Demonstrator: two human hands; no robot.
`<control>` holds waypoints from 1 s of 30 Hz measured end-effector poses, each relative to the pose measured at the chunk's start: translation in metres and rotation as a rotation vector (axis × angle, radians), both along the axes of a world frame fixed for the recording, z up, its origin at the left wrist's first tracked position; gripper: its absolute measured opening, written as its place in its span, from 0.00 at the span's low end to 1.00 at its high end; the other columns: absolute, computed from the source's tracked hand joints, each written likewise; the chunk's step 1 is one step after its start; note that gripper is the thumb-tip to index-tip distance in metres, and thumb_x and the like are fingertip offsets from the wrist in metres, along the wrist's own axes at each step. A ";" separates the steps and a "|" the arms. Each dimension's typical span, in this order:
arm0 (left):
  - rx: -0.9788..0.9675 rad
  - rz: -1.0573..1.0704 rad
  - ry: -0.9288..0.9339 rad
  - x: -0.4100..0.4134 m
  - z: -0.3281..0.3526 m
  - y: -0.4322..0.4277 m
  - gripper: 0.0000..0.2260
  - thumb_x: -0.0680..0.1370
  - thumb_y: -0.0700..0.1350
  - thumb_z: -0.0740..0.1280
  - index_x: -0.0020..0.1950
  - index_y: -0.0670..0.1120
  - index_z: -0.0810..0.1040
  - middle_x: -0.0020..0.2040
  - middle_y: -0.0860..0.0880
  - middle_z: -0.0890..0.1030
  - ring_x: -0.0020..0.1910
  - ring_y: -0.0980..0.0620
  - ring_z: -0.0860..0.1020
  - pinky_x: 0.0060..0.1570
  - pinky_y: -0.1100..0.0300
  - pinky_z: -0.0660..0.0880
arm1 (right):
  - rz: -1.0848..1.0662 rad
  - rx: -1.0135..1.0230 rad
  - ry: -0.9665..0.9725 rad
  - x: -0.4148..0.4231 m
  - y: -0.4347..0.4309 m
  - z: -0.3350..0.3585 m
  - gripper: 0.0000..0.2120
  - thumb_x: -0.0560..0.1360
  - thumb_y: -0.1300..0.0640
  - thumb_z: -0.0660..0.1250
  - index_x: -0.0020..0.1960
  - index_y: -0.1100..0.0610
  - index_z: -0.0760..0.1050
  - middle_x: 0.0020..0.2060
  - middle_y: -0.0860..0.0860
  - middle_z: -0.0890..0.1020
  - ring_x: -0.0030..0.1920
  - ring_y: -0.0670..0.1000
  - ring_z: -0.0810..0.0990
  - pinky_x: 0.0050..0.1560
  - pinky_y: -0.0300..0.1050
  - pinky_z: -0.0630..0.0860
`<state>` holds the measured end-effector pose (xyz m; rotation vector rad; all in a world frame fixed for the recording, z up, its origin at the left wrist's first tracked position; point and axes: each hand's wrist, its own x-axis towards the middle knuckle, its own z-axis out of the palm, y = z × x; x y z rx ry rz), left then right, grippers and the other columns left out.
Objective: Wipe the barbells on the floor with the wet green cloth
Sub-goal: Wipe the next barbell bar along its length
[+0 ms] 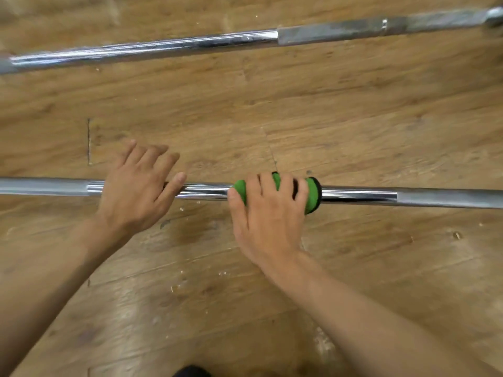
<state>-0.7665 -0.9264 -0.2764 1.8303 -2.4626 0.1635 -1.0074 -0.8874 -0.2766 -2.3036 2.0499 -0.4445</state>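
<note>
Right hand [268, 213]: fingers curled round the green cloth [311, 194] wrapped on the near chrome steel barbell [408, 196], frame centre.
Left hand [136, 189]: flat on that bar — fingers straight.
Far steel barbell [163, 49]: upper frame, wooden floor [353, 118].

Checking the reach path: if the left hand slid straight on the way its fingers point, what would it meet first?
The left hand would cross bare floor and likely meet the far barbell first.

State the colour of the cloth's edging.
Black edging on the green cloth; head view.
</note>
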 end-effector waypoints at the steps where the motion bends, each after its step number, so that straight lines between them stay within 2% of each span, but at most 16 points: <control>1: -0.006 -0.009 -0.006 -0.001 -0.002 0.002 0.32 0.86 0.62 0.45 0.67 0.41 0.79 0.65 0.37 0.80 0.63 0.36 0.77 0.75 0.37 0.61 | 0.046 0.011 -0.012 0.016 0.001 0.003 0.25 0.85 0.40 0.48 0.55 0.54 0.78 0.50 0.53 0.80 0.54 0.61 0.74 0.64 0.64 0.67; 3: -0.018 -0.017 -0.006 -0.003 -0.004 0.004 0.32 0.86 0.62 0.44 0.67 0.42 0.79 0.65 0.39 0.80 0.64 0.36 0.77 0.74 0.38 0.62 | 0.158 0.041 -0.016 0.021 0.004 0.005 0.24 0.85 0.40 0.49 0.60 0.53 0.78 0.53 0.52 0.81 0.54 0.59 0.74 0.63 0.61 0.67; 5: -0.029 -0.029 -0.002 -0.001 -0.004 0.009 0.32 0.86 0.61 0.43 0.67 0.41 0.79 0.65 0.39 0.80 0.64 0.37 0.77 0.74 0.38 0.62 | 0.219 0.027 0.006 -0.014 0.007 0.002 0.24 0.85 0.40 0.49 0.65 0.52 0.76 0.55 0.52 0.81 0.54 0.59 0.74 0.61 0.58 0.67; 9: -0.059 -0.024 0.015 -0.002 -0.007 0.019 0.31 0.86 0.59 0.45 0.67 0.41 0.79 0.65 0.40 0.81 0.66 0.37 0.77 0.74 0.39 0.62 | -0.022 -0.047 0.094 -0.131 0.015 -0.009 0.24 0.85 0.43 0.49 0.64 0.56 0.77 0.52 0.57 0.80 0.52 0.62 0.73 0.61 0.61 0.67; 11: -0.085 0.010 0.015 -0.006 -0.009 0.023 0.31 0.86 0.60 0.46 0.66 0.42 0.81 0.65 0.42 0.82 0.67 0.38 0.77 0.73 0.40 0.62 | -0.187 -0.078 0.073 -0.158 0.020 -0.014 0.22 0.84 0.46 0.51 0.62 0.58 0.78 0.52 0.61 0.79 0.54 0.64 0.72 0.63 0.64 0.66; 13: -0.111 0.020 0.022 -0.009 -0.009 0.027 0.30 0.87 0.60 0.47 0.64 0.44 0.82 0.64 0.45 0.83 0.68 0.39 0.76 0.72 0.41 0.63 | -0.350 -0.093 0.010 -0.142 0.022 -0.018 0.20 0.83 0.47 0.53 0.57 0.58 0.77 0.50 0.62 0.78 0.56 0.63 0.71 0.66 0.66 0.65; 14: -0.115 0.019 0.024 -0.009 -0.009 0.029 0.30 0.87 0.60 0.47 0.64 0.44 0.83 0.65 0.45 0.83 0.69 0.39 0.76 0.72 0.41 0.63 | -0.364 -0.077 -0.005 -0.119 0.022 -0.016 0.19 0.83 0.46 0.52 0.55 0.57 0.77 0.50 0.61 0.79 0.57 0.63 0.70 0.67 0.66 0.64; 18: -0.111 0.001 0.006 -0.009 -0.006 0.030 0.29 0.86 0.60 0.48 0.65 0.44 0.82 0.67 0.45 0.82 0.72 0.39 0.73 0.72 0.40 0.63 | -0.032 0.033 -0.078 0.003 0.029 -0.001 0.30 0.85 0.39 0.41 0.57 0.53 0.79 0.52 0.53 0.80 0.56 0.60 0.72 0.65 0.63 0.64; 21: -0.083 -0.008 -0.004 -0.007 -0.006 0.027 0.30 0.86 0.61 0.47 0.66 0.43 0.81 0.68 0.44 0.81 0.73 0.39 0.73 0.74 0.40 0.62 | 0.113 0.092 -0.080 0.033 0.022 0.010 0.34 0.84 0.36 0.37 0.60 0.51 0.78 0.54 0.51 0.80 0.54 0.58 0.72 0.61 0.60 0.65; 24: -0.079 -0.003 0.016 -0.007 -0.006 0.024 0.30 0.86 0.61 0.48 0.66 0.43 0.81 0.67 0.42 0.81 0.73 0.38 0.73 0.74 0.39 0.62 | 0.204 0.062 -0.036 -0.024 0.020 0.005 0.31 0.85 0.37 0.40 0.65 0.52 0.77 0.54 0.51 0.80 0.53 0.58 0.73 0.59 0.57 0.66; 28: -0.116 0.002 0.046 -0.009 -0.007 0.026 0.28 0.86 0.60 0.51 0.65 0.43 0.82 0.66 0.43 0.82 0.71 0.38 0.74 0.71 0.40 0.64 | -0.035 -0.019 0.022 -0.136 0.019 -0.003 0.28 0.86 0.42 0.43 0.60 0.54 0.79 0.49 0.54 0.80 0.48 0.59 0.73 0.58 0.58 0.66; 30: -0.142 0.013 0.057 -0.011 -0.008 0.029 0.26 0.86 0.59 0.53 0.63 0.43 0.83 0.65 0.44 0.83 0.70 0.38 0.75 0.67 0.41 0.67 | -0.165 -0.037 0.030 -0.154 0.021 -0.007 0.24 0.85 0.44 0.48 0.57 0.56 0.79 0.48 0.55 0.80 0.49 0.60 0.72 0.59 0.59 0.67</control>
